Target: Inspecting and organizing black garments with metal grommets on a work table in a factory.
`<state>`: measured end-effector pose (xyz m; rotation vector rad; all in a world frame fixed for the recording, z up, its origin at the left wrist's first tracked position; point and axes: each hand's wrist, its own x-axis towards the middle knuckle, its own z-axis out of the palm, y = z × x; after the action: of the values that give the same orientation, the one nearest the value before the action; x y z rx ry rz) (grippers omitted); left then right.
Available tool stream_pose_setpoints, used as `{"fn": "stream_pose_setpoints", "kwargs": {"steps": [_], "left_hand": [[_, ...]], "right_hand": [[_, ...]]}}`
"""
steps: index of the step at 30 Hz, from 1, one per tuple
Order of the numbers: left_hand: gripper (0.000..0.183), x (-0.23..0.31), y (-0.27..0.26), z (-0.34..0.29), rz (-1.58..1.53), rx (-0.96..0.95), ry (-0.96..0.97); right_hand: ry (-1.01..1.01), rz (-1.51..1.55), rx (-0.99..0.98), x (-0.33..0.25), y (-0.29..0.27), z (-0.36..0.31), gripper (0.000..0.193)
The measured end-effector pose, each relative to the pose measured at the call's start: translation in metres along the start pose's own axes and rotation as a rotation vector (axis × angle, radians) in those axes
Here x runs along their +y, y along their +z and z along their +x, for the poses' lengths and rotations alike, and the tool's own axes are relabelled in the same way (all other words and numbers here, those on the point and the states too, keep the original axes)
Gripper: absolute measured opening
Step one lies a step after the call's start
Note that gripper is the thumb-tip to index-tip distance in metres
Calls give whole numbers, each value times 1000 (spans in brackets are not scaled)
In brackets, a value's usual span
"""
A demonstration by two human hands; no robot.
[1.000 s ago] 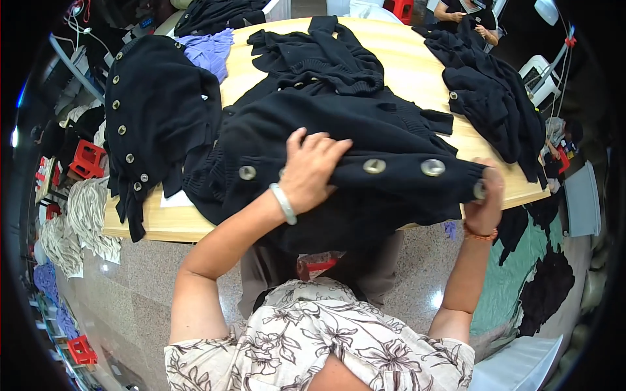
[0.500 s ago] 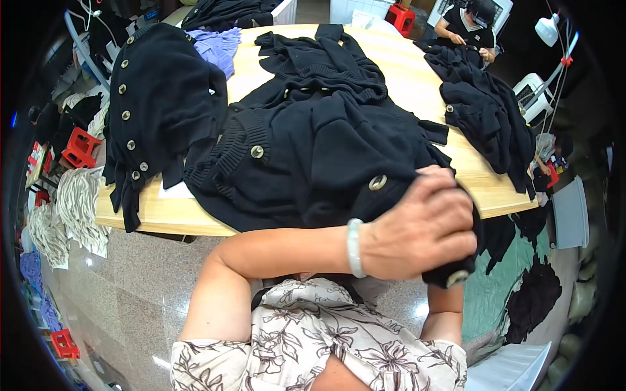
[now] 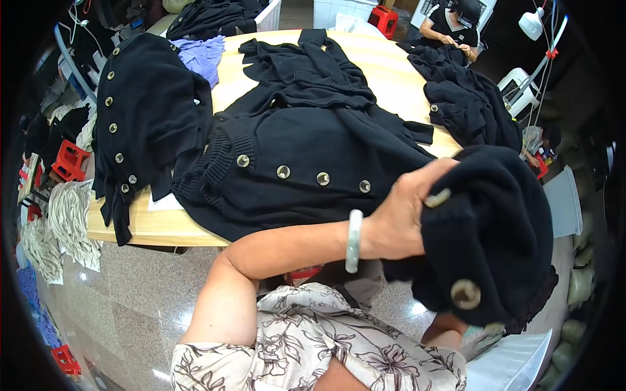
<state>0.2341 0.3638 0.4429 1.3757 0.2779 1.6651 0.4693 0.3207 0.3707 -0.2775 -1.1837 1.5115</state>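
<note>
My left hand (image 3: 399, 218), with a pale bangle at the wrist, is closed on a bunched part of a black knit cardigan (image 3: 499, 215). That part is lifted at the table's front right edge, with a large button showing on it. The body of the cardigan (image 3: 306, 143) lies on the table to the left, with a row of buttons and a ribbed hem facing up. Only my right forearm (image 3: 447, 329) shows below the lifted cloth; my right hand is hidden behind it.
On the pale wooden table (image 3: 391, 72) lie another buttoned black cardigan (image 3: 153, 98) at left, purple cloth (image 3: 202, 57) and a black garment pile (image 3: 473, 104) at right. A co-worker (image 3: 456, 26) sits at the far right. Beside me stands a white bin (image 3: 515, 362).
My left hand has turned, and the held cardigan part has swung up and to the right, spreading larger. More front buttons now show on the table. My right hand stays hidden.
</note>
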Motion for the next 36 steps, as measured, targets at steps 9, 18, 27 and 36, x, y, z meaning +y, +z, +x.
{"fn": "stream_pose_setpoints", "kwargs": {"steps": [9, 18, 27, 36], "left_hand": [[59, -6, 52, 17, -10, -259, 131], [71, -27, -111, -54, 1323, -273, -47], [61, 36, -273, -132, 1856, 212, -323], [61, 32, -270, -140, 1892, 283, -198]], "right_hand": [[20, -372, 277, -21, -28, -43, 19], [14, -691, 577, -146, -244, -29, 25], [-40, -979, 846, -179, -335, -79, 31], [22, -1223, 945, -180, -383, -32, 47]]}}
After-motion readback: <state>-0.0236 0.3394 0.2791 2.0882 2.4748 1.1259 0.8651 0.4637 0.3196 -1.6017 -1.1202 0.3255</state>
